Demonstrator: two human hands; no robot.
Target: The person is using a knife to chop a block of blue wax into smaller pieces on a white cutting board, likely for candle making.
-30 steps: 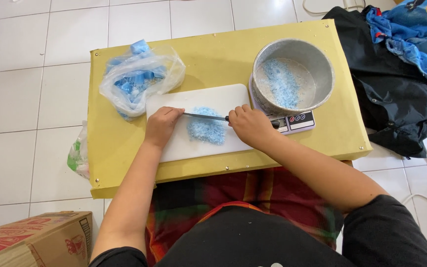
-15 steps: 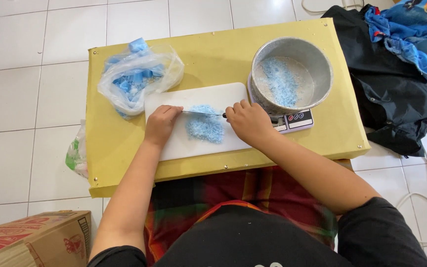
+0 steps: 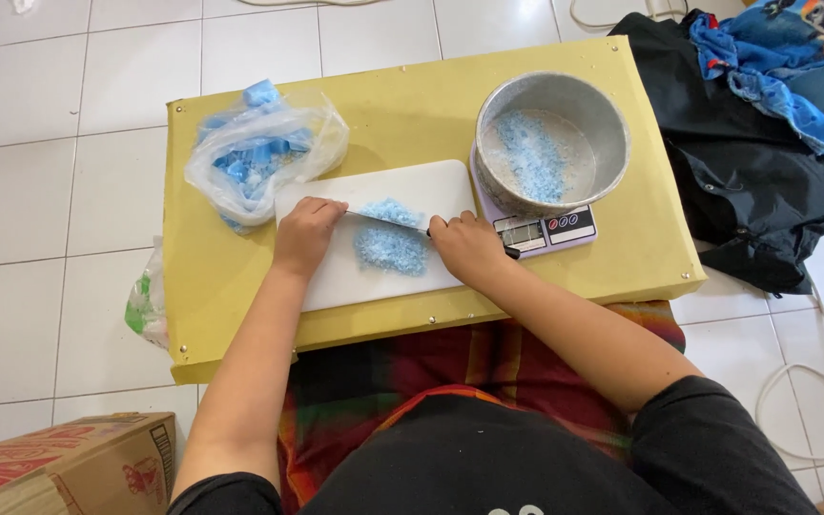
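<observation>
— Where's the knife (image 3: 388,222)?
— Across the white cutting board (image 3: 374,238), above the blue crumbs (image 3: 391,248). The right hand (image 3: 467,250) is curled tight around its handle.
— And the other?
— The left hand (image 3: 305,233) rests on the board's left part, fingers bent, pressing the blade tip.

Packages and a screen around the yellow table

A clear plastic bag (image 3: 264,153) of blue pieces is seen upper left; a cardboard box (image 3: 64,463) bottom left; a small grey scale display (image 3: 523,231) below the pan.
</observation>
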